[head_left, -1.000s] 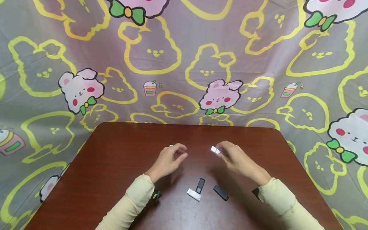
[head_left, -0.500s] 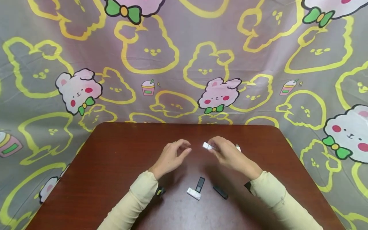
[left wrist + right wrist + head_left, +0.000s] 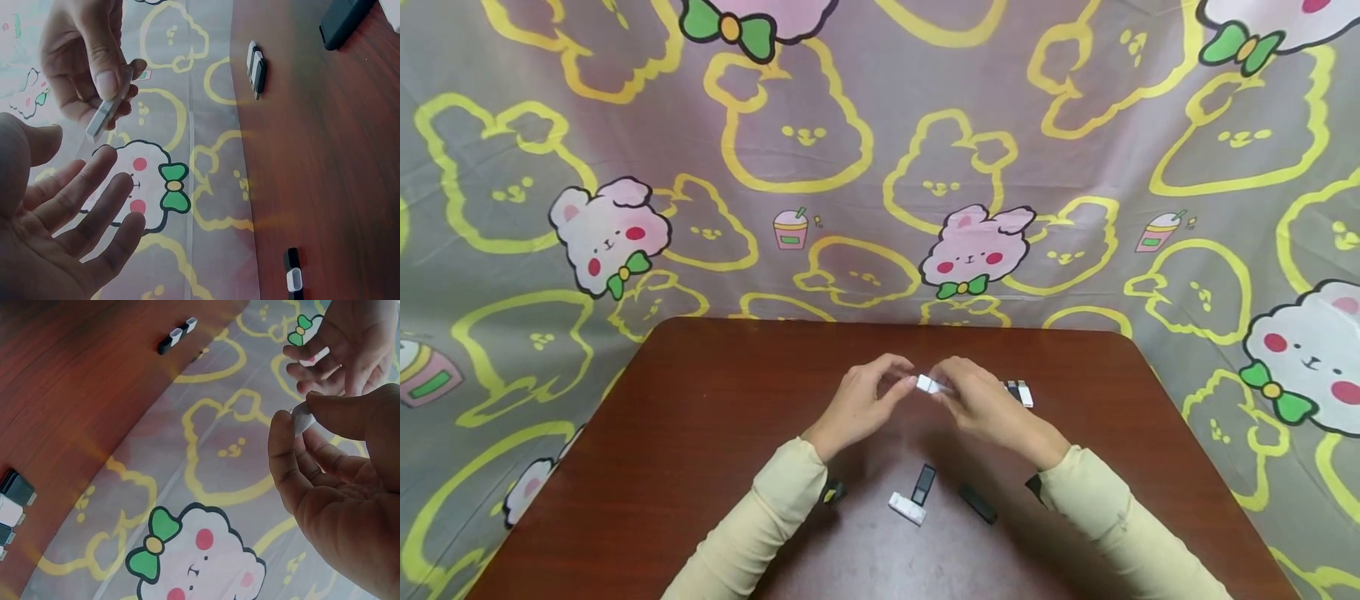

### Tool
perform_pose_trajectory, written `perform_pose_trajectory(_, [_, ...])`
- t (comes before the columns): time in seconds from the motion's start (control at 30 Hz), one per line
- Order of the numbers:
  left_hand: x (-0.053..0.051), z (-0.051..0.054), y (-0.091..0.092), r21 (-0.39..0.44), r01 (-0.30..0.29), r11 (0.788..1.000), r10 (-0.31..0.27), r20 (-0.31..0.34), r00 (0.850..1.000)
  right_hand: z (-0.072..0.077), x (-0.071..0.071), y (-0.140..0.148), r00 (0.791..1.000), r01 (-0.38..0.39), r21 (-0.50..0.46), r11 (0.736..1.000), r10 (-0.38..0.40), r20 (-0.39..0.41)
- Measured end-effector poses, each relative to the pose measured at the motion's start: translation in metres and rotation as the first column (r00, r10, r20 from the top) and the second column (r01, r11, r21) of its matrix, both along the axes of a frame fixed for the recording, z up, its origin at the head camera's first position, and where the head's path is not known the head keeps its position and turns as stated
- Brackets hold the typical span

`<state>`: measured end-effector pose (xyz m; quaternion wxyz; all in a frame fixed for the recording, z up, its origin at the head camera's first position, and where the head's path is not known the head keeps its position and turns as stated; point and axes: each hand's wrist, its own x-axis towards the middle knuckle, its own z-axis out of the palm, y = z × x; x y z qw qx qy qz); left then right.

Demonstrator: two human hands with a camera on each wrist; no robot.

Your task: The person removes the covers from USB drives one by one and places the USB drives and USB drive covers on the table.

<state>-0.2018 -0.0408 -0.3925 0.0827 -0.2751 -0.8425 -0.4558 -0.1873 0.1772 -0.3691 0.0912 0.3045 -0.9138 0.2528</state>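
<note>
- Cartoon-print cloth (image 3: 850, 204) behind brown table (image 3: 722, 433).
- Right hand (image 3: 988, 407) pinches small white stick (image 3: 928, 384) between thumb and fingers, above table.
- Left hand (image 3: 859, 406) holds nothing, fingers spread, just beside the stick; contact unclear.
- Change: hands closer together than a second ago; stick now looks within left fingers' reach.
- Black-and-white sticks (image 3: 1026, 394) beyond right hand; white piece (image 3: 907, 508), black pieces (image 3: 977, 504) nearer.

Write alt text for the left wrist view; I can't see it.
The right hand pinches a small white stick near the left hand, whose fingers are spread. Small black and white pieces lie on a brown table beside a patterned cloth.
</note>
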Motion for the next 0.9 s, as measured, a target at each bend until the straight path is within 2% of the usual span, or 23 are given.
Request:
perform_pose_trajectory(0.4, [-0.003, -0.003, 0.007, 0.007, 0.016, 1.000, -0.016, 0.001, 1.000, -0.003, 0.001, -0.005, 0.999, -0.015, 0.010, 1.000, 0.016, -0.047])
perform_pose_trajectory(0.6, [-0.003, -0.002, 0.009, 0.012, 0.048, 0.999, -0.048, -0.002, 0.999, -0.003, 0.000, -0.009, 0.996, -0.036, -0.001, 0.999, 0.035, -0.082])
perform_pose_trajectory(0.9, [-0.004, 0.000, 0.010, -0.006, 0.038, 0.999, -0.037, 0.017, 0.999, 0.000, 0.001, -0.011, 0.999, -0.023, -0.001, 1.000, 0.023, -0.043])
